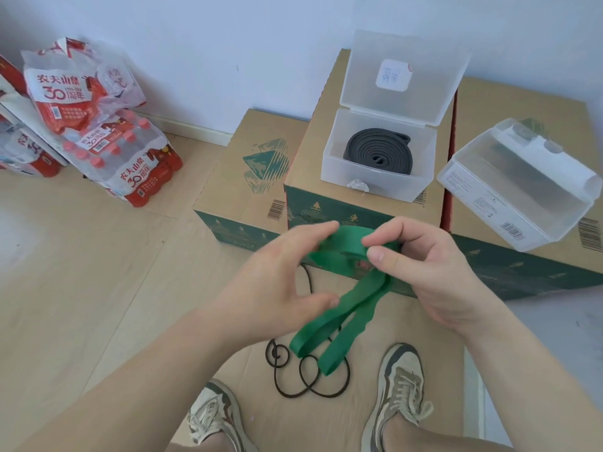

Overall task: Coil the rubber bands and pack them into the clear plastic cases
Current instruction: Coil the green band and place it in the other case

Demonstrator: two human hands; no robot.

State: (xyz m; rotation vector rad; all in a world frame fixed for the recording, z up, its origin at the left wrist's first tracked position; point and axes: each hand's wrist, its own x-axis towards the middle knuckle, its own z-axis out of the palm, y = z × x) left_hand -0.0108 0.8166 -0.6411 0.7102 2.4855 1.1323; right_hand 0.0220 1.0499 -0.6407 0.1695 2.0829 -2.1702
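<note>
Pinching the green band (346, 239) between thumb and forefinger, the right hand (434, 272) held it before the open case (359, 179), while the left hand (270, 278) touched it with straight fingers. Inside that case lay a coiled black band (375, 151).

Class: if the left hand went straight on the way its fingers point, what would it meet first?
The left hand would meet the green rubber band at its fingertips; the right hand pinching it lies just beyond, though depth is unclear.
</note>
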